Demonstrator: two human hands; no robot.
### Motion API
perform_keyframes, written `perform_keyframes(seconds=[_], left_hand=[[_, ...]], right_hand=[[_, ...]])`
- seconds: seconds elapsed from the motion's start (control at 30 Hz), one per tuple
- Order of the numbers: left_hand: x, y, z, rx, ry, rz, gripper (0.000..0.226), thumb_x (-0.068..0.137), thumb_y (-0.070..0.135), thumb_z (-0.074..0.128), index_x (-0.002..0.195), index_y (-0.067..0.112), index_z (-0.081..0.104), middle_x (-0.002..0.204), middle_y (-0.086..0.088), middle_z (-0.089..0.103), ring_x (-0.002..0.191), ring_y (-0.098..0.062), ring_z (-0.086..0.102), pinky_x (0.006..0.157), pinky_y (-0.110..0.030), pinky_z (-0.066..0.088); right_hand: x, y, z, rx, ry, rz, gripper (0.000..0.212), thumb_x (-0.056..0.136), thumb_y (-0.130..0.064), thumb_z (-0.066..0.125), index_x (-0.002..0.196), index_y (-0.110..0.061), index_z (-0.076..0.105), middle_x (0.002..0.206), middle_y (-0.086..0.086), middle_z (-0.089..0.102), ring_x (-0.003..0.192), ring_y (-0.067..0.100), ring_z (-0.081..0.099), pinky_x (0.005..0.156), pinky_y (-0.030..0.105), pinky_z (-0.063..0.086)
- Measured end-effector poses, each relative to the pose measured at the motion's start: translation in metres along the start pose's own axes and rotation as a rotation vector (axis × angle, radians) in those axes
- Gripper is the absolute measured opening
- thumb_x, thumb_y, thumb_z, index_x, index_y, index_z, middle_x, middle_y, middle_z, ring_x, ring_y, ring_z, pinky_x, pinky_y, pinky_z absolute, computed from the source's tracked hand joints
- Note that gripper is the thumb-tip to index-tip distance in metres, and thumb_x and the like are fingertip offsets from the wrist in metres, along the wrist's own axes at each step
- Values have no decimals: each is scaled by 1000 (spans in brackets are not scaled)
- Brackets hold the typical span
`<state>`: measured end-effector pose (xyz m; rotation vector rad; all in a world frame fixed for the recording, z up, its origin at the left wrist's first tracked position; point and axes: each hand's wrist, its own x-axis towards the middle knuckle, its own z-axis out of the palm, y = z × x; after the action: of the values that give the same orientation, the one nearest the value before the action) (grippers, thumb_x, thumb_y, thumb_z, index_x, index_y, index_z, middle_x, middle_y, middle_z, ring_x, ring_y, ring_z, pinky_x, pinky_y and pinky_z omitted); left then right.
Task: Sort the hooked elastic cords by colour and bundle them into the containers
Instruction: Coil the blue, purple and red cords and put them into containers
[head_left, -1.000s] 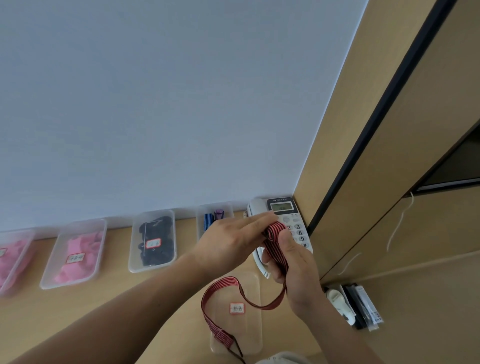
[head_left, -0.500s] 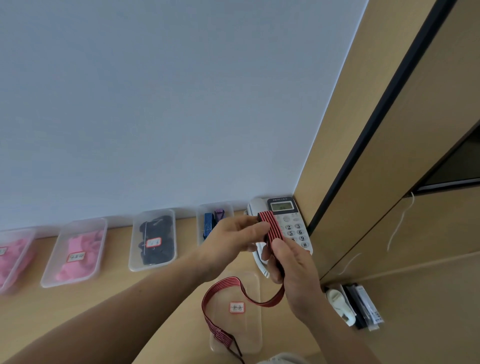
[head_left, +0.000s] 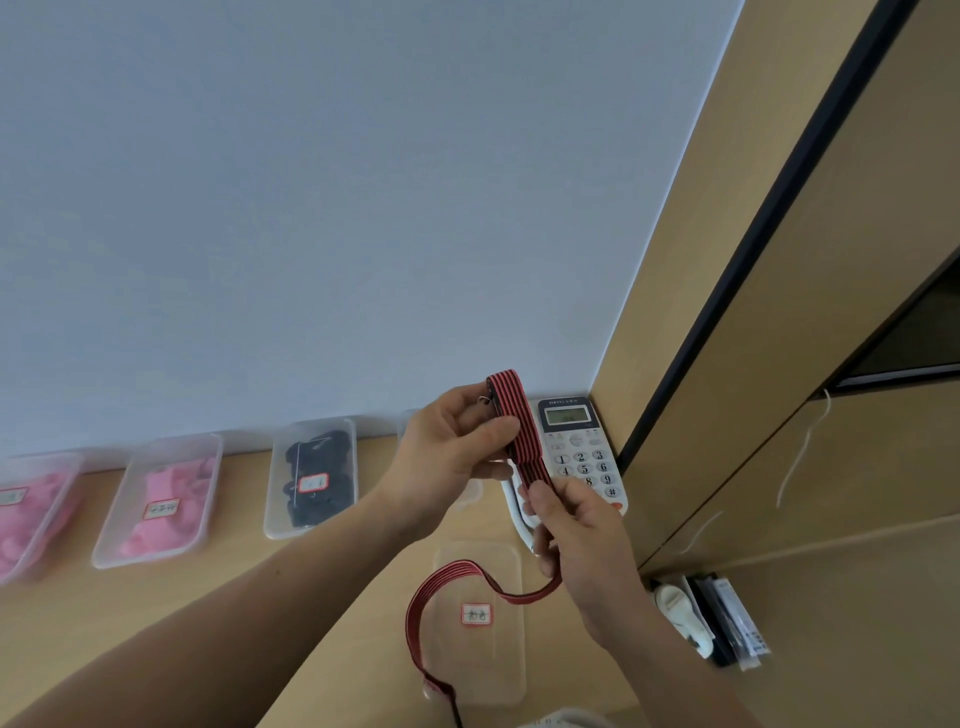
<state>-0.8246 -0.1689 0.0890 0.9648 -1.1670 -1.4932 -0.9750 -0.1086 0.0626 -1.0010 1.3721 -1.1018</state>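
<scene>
1 head view, tilted forward over the tabletop (head_left: 332, 597) toward the wall (head_left: 311, 208), hands close below.

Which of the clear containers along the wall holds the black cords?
The black-filled container beside the left hand holding the red-striped cord; the two containers left of it hold pink ones.

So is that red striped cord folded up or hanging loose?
Partly: the cord is doubled over in the left hand, the rest hangs loose below.

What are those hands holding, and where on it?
Both hold one red-and-black striped cord. The left hand pinches its folded upper end; the right hand grips it just below, the rest dangling.
</scene>
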Motion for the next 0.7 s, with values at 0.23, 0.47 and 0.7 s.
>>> perform_keyframes(seconds=[0.23,0.47,0.7], left_hand=[[1,-11,-2,-12,31,24,36,89,6,67,123,11,59,108,-10,73,85,-20,69,65,-27,53],[-8,-16,-4,781,-60,519,43,88,22,71,121,46,56,98,41,61,89,16,60,79,-3,42],[7,-31,-12,1134,-172,1079,30,97,21,59,122,7,65,120,-4,69,115,-17,63,103,-19,44]], right_hand=[[-3,-6,3,67,-5,42,29,98,-25,53,83,-4,67,57,0,53,47,9,39,42,19,30],[-6,-14,4,78,33,17,52,91,-51,48,74,-5,68,53,7,55,42,14,42,40,21,32],[-7,-16,0,122,-28,-11,72,75,-63,46,84,5,67,55,9,54,38,10,32,38,19,22]])
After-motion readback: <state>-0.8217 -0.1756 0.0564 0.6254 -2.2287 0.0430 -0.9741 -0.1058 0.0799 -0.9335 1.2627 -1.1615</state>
